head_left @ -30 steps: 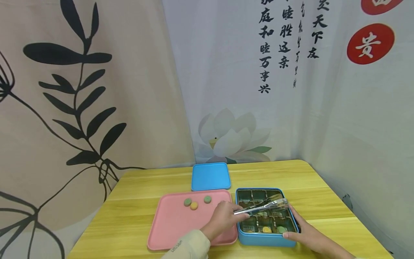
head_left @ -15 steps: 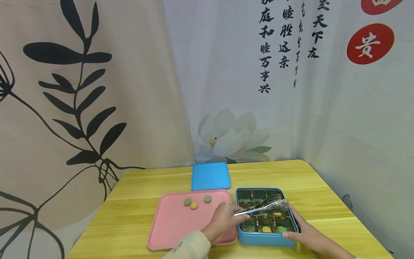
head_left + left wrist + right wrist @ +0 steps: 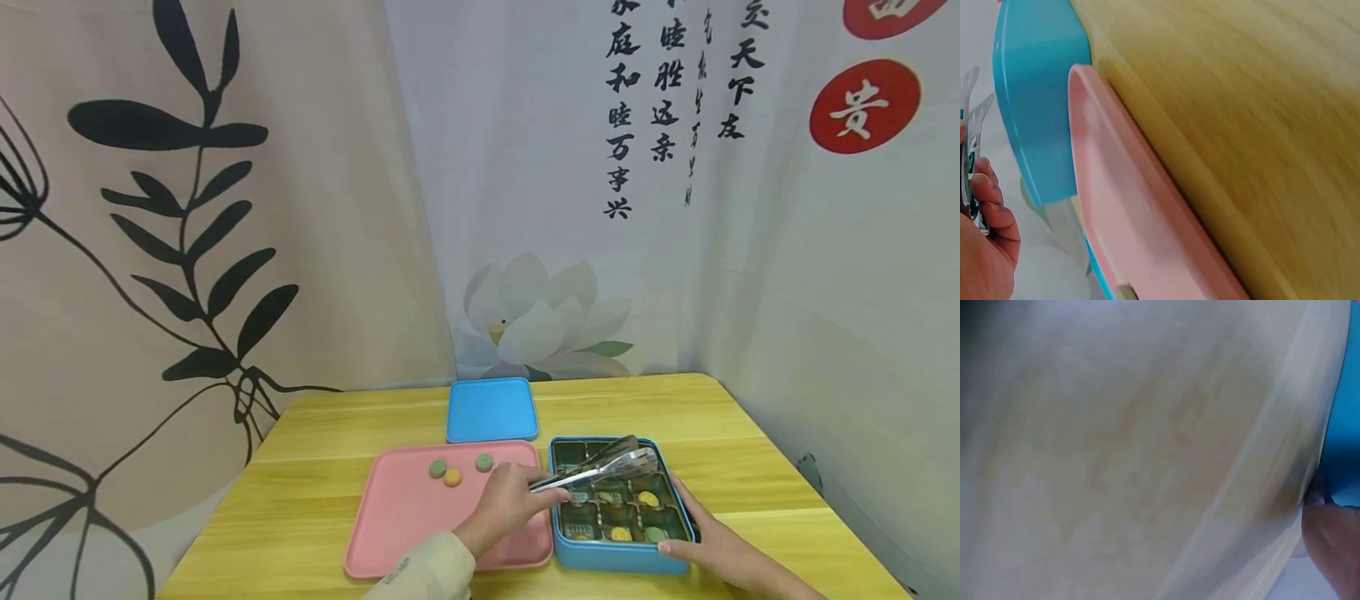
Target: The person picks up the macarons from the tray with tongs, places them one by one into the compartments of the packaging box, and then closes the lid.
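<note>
Metal tongs (image 3: 600, 468) are in the grip of my left hand (image 3: 506, 504), slanting over a blue box (image 3: 621, 557) with their arms spread and nothing visible between the tips. Dark dividers split the box into compartments. A yellow cookie (image 3: 648, 498) lies in a right-hand one; in the front row are another yellow cookie (image 3: 621, 533) and a green cookie (image 3: 656, 534). My right hand (image 3: 708, 533) holds the box at its right side, thumb at the front corner. In the left wrist view, fingers (image 3: 991, 200) curl round the tongs' handle.
A pink tray (image 3: 420, 533) stands against the box's left side, carrying two green cookies (image 3: 483, 462) and an orange-yellow cookie (image 3: 452, 477) near its back. Behind the tray lies a flat blue lid (image 3: 492, 410). A printed curtain (image 3: 360, 250) hangs behind the wooden table (image 3: 262, 508).
The tongs have drawn up and left, and their arms have spread wider. The yellow cookie in the right-hand compartment has come into clear sight. My right hand stays on the box.
</note>
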{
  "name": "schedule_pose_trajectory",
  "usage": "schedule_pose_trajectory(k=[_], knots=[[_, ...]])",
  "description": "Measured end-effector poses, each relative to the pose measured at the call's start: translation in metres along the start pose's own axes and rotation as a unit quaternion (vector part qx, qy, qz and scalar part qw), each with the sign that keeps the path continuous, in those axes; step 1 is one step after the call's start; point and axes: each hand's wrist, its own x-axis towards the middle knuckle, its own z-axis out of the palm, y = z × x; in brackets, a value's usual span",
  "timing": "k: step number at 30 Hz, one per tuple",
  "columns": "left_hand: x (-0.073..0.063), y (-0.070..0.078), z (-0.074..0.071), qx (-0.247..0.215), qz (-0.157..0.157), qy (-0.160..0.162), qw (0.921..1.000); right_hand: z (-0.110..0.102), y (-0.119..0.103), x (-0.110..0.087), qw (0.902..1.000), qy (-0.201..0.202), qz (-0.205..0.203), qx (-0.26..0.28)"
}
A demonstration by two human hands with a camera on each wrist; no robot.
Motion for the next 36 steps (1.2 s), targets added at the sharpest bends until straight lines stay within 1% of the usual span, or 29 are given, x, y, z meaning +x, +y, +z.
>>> schedule_pose_trajectory(k=[6,14,18,20,22,25,29,31,36], knots=[[-0.004,-0.009,-0.016,-0.020,-0.015,0.020,0.9995,0.001,0.002,0.000,1.0000,0.001,-0.002,0.008],[-0.013,-0.027,-0.043,0.012,-0.010,0.062,0.9979,-0.001,0.005,-0.001,0.9999,-0.003,-0.008,0.013],[-0.021,-0.039,-0.060,0.018,-0.024,0.077,0.9966,-0.002,0.005,-0.001,0.9998,-0.005,-0.007,0.019],[-0.026,-0.045,-0.069,0.015,-0.036,0.083,0.9958,-0.002,0.005,-0.001,0.9998,-0.005,-0.003,0.021],[-0.032,-0.051,-0.078,0.005,-0.052,0.082,0.9953,-0.002,0.005,-0.001,0.9997,-0.005,0.001,0.024],[-0.041,-0.060,-0.094,-0.009,-0.081,0.088,0.9928,-0.001,0.005,0.000,0.9996,-0.006,0.004,0.028],[-0.052,-0.072,-0.116,-0.011,-0.119,0.114,0.9863,-0.001,0.005,0.001,0.9995,-0.008,0.005,0.029],[-0.058,-0.079,-0.126,-0.004,-0.134,0.127,0.9828,-0.001,0.004,0.002,0.9997,-0.014,0.005,0.021],[-0.073,-0.092,-0.151,0.002,-0.160,0.152,0.9752,-0.004,0.002,0.003,0.9997,-0.019,-0.001,0.018]])
